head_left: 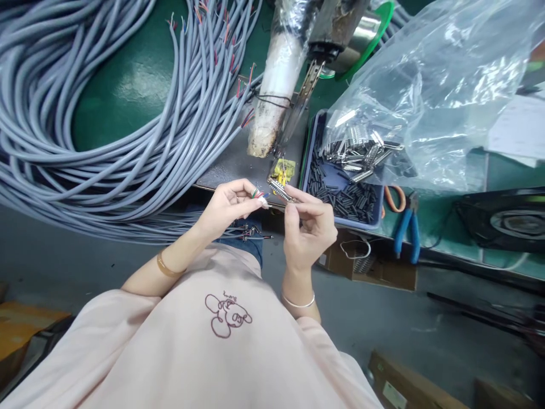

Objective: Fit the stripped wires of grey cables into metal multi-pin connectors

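Thumb and fingers of my left hand pinch thin coloured wires, red, green and blue, at a stripped cable end. A bit of white shows at the fingertips. My right hand grips one end of a metal multi-pin connector between thumb and fingers. The connector lies just right of the wires, below the tip of a soldering iron clamped above the bench edge. Behind the connector is a small yellow piece. Whether any wire touches the connector's pins I cannot tell.
Grey cables with stripped ends cover the left bench. Right of my hands, a blue bin holds black tubes and metal connectors, partly under a clear plastic bag. Blue-handled pliers, orange-handled scissors and a solder spool are nearby.
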`<state>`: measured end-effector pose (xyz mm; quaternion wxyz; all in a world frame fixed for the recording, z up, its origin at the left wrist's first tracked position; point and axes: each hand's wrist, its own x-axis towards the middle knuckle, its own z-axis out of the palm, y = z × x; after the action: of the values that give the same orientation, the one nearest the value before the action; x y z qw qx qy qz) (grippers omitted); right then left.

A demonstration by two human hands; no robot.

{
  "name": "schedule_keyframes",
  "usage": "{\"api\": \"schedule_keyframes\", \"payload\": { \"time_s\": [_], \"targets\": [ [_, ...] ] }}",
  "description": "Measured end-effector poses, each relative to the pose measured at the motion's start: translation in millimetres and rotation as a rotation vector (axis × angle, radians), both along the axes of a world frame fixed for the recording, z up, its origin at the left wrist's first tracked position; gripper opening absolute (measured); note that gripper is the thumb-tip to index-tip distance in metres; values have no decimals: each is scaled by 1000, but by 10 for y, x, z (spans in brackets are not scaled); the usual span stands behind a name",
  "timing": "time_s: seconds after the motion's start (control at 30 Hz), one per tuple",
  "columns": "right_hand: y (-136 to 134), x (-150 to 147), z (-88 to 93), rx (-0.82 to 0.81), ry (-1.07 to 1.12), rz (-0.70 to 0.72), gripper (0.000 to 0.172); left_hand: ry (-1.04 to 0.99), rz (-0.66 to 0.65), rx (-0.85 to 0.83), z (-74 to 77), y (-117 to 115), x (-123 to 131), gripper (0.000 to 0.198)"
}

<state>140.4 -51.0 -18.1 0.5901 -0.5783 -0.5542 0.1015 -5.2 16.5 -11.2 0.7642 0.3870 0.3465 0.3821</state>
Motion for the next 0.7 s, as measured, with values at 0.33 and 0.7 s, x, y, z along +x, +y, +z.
{"api": "schedule_keyframes", "payload": {
  "time_s": [0.33, 0.7],
  "targets": [
    [85, 0, -21, -29, -70, -21, 13, 39, 199, 113, 44, 46, 69, 27],
    [150, -11, 25, -6, -29, -46, 16, 64, 235, 150, 60, 71, 52, 19]
  ]
}}
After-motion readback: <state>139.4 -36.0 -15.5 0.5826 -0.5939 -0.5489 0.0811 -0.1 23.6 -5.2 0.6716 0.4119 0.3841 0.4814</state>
